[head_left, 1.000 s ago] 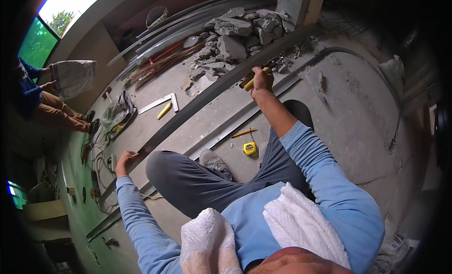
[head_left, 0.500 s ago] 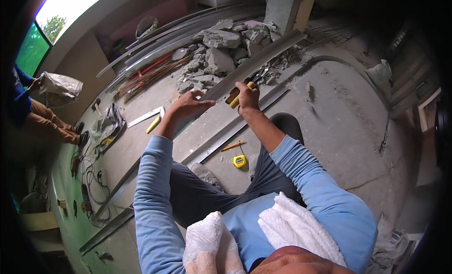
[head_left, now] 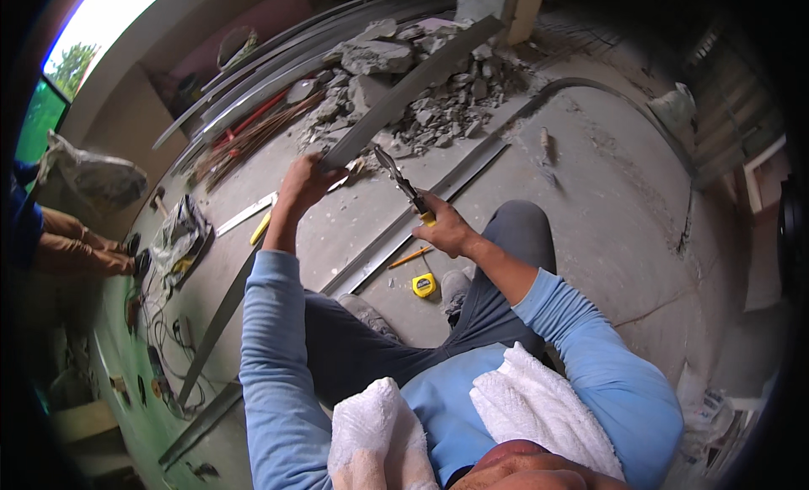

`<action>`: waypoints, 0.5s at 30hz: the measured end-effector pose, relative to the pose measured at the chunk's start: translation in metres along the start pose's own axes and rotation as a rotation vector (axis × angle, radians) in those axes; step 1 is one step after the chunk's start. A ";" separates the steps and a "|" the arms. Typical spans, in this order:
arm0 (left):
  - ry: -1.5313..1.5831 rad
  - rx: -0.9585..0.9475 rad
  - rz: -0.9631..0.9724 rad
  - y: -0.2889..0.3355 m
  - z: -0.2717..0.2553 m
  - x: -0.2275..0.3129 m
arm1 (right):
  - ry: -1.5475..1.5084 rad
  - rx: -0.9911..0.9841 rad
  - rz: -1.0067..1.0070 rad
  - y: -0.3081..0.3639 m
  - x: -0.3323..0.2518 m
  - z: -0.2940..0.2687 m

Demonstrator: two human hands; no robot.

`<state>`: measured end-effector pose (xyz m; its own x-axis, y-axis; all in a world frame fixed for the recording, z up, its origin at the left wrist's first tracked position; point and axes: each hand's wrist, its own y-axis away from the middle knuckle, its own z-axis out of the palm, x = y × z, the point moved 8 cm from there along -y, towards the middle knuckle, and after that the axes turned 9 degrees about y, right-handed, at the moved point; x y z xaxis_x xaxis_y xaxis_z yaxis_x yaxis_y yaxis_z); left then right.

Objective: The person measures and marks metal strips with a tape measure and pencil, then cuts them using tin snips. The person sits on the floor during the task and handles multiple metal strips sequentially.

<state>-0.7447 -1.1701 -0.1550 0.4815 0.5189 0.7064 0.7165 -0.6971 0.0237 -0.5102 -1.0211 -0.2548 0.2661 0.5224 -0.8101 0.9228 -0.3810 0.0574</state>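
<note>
My left hand (head_left: 305, 185) is closed on a long grey metal channel (head_left: 413, 90), which slants up to the far right above the floor. Its other stretch runs behind my left forearm toward the lower left. In my right hand (head_left: 448, 230) are metal snips with yellow handles (head_left: 394, 170), their dark jaws pointing away from me, to the right of the channel and apart from it. Another metal channel (head_left: 472, 171) lies on the floor beneath the snips. Between my feet and that channel rest a yellow tape measure (head_left: 424, 285) and an orange pencil (head_left: 409, 257).
Broken concrete rubble (head_left: 375, 56) is heaped ahead, beside metal lengths and thin rods (head_left: 261, 136). A square with a yellow handle (head_left: 244, 214) lies left, near a plastic bag (head_left: 181, 237) and cables (head_left: 160, 313). A person (head_left: 72, 237) stands at the far left; a trowel-like tool (head_left: 548, 149) lies right.
My left hand has closed on the channel, which is now raised and tilted. My right hand has drawn the snips back toward me, away from the channel.
</note>
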 end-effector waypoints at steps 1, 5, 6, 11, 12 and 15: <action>-0.007 0.000 -0.003 -0.001 0.000 0.000 | 0.114 -0.032 -0.016 0.002 -0.005 0.003; 0.004 0.027 -0.070 0.001 -0.001 0.003 | 0.248 -0.133 0.081 0.004 -0.014 0.011; -0.048 0.048 -0.080 0.002 -0.002 0.006 | 0.167 -0.205 0.142 0.004 -0.011 0.012; -0.237 0.120 -0.111 0.010 0.000 0.020 | 0.161 -0.127 0.166 -0.003 -0.008 -0.003; -0.215 0.121 -0.118 0.011 0.001 0.020 | 0.159 -0.113 0.195 -0.004 -0.004 -0.006; -0.199 0.146 -0.121 0.012 0.006 0.022 | 0.142 -0.120 0.229 -0.005 -0.001 -0.011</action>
<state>-0.7229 -1.1641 -0.1433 0.4675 0.6908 0.5515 0.8329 -0.5533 -0.0129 -0.5119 -1.0112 -0.2480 0.4993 0.5379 -0.6792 0.8586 -0.4125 0.3045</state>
